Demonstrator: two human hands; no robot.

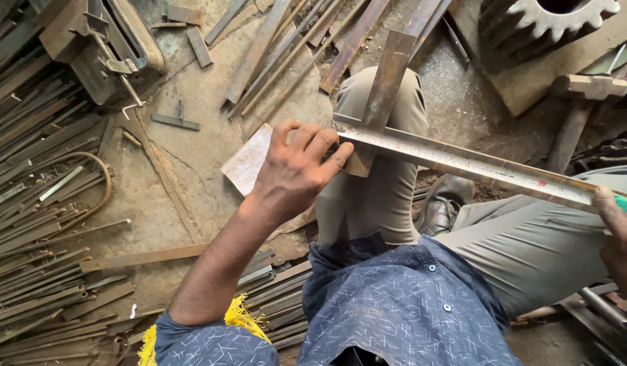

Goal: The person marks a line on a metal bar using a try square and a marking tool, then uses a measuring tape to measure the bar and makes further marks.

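Angle bar (462, 161) — left hand (296, 169) at end

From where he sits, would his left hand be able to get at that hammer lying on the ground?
Probably not without letting go. The left hand is pressing the tape end onto the steel bar, and the hammer lies on the far side, beyond the bar and his raised knee.

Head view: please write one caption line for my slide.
Left hand pins a tape measure along a steel bar; right hand holds its far end.

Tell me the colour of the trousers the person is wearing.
The trousers are a light grey-khaki, plain without pattern; the head view shows them.
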